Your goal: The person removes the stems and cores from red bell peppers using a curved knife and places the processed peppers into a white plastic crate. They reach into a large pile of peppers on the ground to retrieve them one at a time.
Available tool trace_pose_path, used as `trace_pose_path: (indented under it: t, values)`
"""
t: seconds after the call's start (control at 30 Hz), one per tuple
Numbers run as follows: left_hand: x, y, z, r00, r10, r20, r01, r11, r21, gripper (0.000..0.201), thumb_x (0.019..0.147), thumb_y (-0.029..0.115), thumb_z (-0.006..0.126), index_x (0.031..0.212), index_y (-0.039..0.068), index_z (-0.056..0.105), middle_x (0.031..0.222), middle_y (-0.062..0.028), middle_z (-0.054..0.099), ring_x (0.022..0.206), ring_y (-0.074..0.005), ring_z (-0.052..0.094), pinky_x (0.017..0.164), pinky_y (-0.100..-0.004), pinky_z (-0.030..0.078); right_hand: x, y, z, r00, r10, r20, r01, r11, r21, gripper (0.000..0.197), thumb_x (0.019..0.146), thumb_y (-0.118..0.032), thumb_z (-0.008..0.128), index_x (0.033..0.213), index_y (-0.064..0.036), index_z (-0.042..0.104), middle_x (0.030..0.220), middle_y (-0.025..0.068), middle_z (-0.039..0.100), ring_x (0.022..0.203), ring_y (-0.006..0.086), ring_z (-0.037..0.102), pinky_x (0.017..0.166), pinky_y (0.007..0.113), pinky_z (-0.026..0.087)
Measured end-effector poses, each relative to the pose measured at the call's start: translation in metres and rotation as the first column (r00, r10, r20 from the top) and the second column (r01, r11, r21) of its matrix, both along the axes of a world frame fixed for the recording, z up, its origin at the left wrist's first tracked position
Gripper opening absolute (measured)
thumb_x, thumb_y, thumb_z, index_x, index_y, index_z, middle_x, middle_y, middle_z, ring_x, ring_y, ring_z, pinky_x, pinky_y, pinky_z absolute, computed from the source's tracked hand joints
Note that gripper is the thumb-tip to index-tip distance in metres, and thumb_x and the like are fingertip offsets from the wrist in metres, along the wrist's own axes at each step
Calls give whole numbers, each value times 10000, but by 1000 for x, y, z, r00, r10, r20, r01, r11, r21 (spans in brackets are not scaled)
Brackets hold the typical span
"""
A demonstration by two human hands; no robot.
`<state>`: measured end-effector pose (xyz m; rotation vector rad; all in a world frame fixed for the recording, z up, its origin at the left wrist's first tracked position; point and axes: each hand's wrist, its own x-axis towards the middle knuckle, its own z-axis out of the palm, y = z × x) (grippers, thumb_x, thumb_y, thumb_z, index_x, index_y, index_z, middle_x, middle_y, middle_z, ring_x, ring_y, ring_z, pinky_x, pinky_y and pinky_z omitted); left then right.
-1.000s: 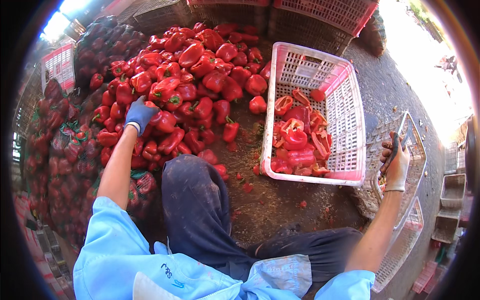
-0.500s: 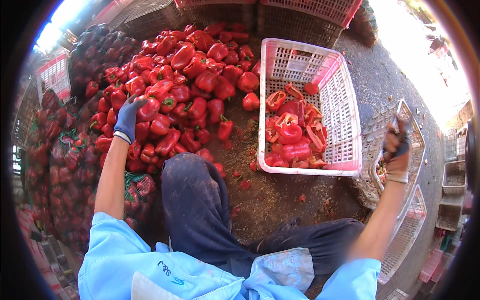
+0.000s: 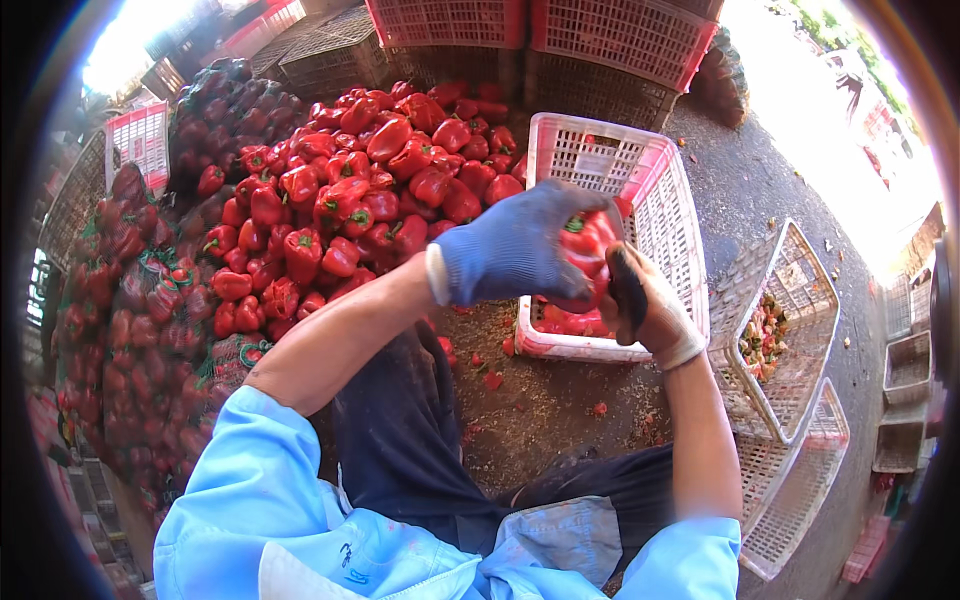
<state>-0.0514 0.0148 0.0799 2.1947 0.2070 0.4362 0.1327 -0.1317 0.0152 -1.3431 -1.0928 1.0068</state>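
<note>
My left hand [image 3: 520, 245], in a blue knit glove, is closed round a red bell pepper [image 3: 592, 240] with its green stem facing up. The pepper is over the near part of a white and pink plastic crate [image 3: 690, 240]. Against the pepper's right side is my right hand [image 3: 648, 305], in a dark-fingered glove with a pale cuff. Its fingers are curled, and what they grip is hidden and blurred. Cut red pepper pieces [image 3: 572, 322] lie in the crate below, partly covered by my hands. Left of the crate spreads a large heap of whole red peppers [image 3: 350, 190].
Mesh sacks of peppers [image 3: 140, 330] stand along the left. At right, a tilted white crate [image 3: 790, 395] holds green and red scraps [image 3: 765, 335], with another crate [image 3: 800, 500] below it. Stacked crates [image 3: 610, 45] line the back. My bent legs [image 3: 400, 430] are in front.
My left hand has left the heap with a pepper and moved right, over the crate. My right hand has come in from the right to meet it. The view has shifted slightly.
</note>
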Motion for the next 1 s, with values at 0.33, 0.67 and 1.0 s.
trace_pose_path:
  t: [0.33, 0.67, 1.0]
  values:
    - [31, -6, -44, 950, 292, 113, -238, 907, -347, 855, 793, 223, 894, 1496, -53, 493, 1360, -214, 660, 1233, -267, 661, 1065, -345, 523, 11, 1, -41, 982, -80, -169, 96, 991, 89, 226, 1020, -433, 694, 1073, -214, 681, 793, -22, 682, 548, 122, 579, 403, 247, 387]
    - [15, -14, -34, 950, 310, -31, -173, 443, -880, 541, 925, 201, 790, 1385, -10, 597, 1183, -110, 720, 1001, -193, 734, 820, -337, 649, 2, 2, -12, 807, -312, -501, 223, 947, -231, 306, 1005, -286, 740, 1263, -155, 641, 877, -41, 654, 602, 69, 577, 473, 214, 448]
    - [17, -6, -45, 941, 334, 59, -149, 563, -813, 531, 876, 167, 809, 1334, -35, 633, 1152, -115, 741, 1008, -190, 732, 867, -347, 629, 0, 4, 26, 904, -364, -225, 304, 916, -261, 388, 1015, -261, 729, 1362, -129, 616, 710, -32, 571, 559, 61, 549, 485, 220, 434]
